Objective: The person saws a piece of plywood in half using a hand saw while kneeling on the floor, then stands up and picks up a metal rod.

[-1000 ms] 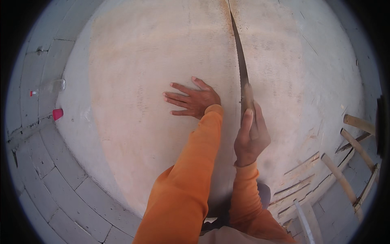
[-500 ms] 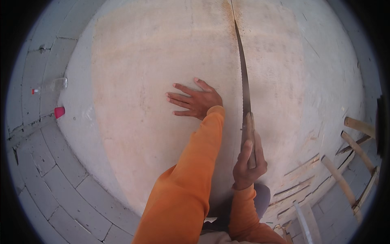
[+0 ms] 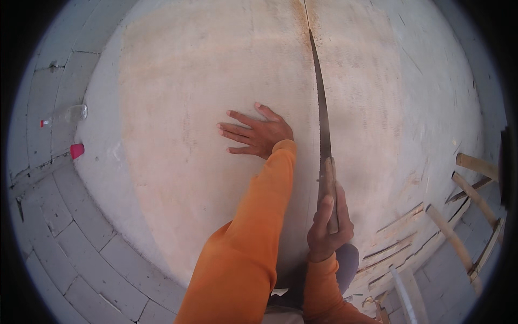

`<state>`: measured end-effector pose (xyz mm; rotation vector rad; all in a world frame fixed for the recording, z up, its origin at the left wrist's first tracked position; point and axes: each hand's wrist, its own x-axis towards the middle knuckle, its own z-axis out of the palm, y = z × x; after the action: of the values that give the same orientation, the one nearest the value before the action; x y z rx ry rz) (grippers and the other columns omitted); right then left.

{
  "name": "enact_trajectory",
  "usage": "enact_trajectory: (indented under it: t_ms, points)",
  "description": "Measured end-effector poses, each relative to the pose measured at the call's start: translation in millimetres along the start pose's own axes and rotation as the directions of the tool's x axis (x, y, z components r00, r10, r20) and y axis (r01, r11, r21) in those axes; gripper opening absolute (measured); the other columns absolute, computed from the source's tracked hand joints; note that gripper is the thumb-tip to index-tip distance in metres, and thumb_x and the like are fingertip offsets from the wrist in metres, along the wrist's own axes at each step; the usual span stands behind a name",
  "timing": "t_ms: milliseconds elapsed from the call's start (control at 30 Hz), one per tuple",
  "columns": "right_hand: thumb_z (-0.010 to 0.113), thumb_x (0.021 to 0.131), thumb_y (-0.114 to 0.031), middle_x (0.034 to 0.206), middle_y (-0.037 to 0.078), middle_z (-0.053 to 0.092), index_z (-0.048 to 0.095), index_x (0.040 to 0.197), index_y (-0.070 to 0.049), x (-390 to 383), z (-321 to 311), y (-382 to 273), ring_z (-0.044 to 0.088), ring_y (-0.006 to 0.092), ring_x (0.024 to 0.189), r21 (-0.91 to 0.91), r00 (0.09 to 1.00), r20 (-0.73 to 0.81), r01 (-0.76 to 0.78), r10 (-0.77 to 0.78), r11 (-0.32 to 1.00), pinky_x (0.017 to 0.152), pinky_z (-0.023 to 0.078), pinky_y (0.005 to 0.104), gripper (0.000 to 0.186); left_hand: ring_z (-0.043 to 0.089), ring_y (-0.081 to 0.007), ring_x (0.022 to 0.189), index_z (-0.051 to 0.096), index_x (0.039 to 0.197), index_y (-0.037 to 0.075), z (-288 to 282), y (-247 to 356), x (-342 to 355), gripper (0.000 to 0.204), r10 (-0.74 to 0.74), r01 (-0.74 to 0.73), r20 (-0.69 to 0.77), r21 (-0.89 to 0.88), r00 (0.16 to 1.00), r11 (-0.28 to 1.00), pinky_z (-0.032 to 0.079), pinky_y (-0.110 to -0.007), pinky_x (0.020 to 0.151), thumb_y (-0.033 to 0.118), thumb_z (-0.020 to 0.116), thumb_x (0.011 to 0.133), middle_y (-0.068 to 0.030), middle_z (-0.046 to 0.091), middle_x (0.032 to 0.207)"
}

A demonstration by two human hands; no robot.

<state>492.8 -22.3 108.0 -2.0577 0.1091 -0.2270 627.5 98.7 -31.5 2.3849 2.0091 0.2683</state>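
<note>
Nearby, plastic bottle (image 3: 69, 114) and wooden frame (image 3: 475, 216).

Left of my left hand (image 3: 259, 135): bare plywood sheet (image 3: 178, 108), free passage.
Between my hands: saw blade (image 3: 322, 113) blocks crossing.
Right edge: wooden slats (image 3: 464, 237) crowd the floor.

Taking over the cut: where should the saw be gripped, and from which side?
Grip the saw by its wooden handle at the near end, coming from the near edge of the plywood sheet, as the right hand does; the toothed blade runs away along the cut.
</note>
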Motion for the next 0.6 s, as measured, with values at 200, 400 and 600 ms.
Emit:
enact_trajectory:
  t_ms: [200,400,600]
  points:
    - [0.065,0.099,-0.007,0.093,0.018,0.077,0.067,0.127,0.008,152.2,79.6,4.4,0.069,0.0123,0.073,0.057,1.000,-0.015,0.027,-0.026,0.998,0.067,0.055,0.0272,0.031,0.017,-0.0372,0.158,0.031,0.161,0.007,-0.9,21.2,-19.7,0.073,0.014,-0.012,0.036,-0.072,0.999,0.997,0.014,-0.066,0.122,0.056,0.037,0.106,-0.0268,0.023,0.167]
    - [0.066,0.099,-0.006,0.090,0.015,0.077,0.067,0.125,0.009,43.1,23.7,12.3,0.066,0.0109,0.068,-0.013,0.998,-0.032,0.048,-0.048,0.999,0.063,0.053,0.0253,0.030,0.017,-0.0363,0.158,0.031,0.161,0.008,2.5,3.9,-8.9,0.074,-0.009,0.009,0.024,0.013,1.000,1.000,0.014,-0.066,0.123,0.057,0.034,0.106,-0.0257,0.022,0.168]
    - [0.064,0.101,-0.011,0.083,0.013,0.073,0.068,0.124,0.009,149.7,70.4,17.3,0.065,0.0108,0.072,0.129,1.000,-0.017,-0.005,0.007,0.992,0.067,0.052,0.0265,0.030,0.013,-0.0370,0.159,0.023,0.163,0.008,-7.8,16.2,-24.4,0.077,-0.004,0.007,0.130,-0.022,0.991,1.000,0.011,-0.066,0.123,0.060,0.028,0.107,-0.0271,0.017,0.169]
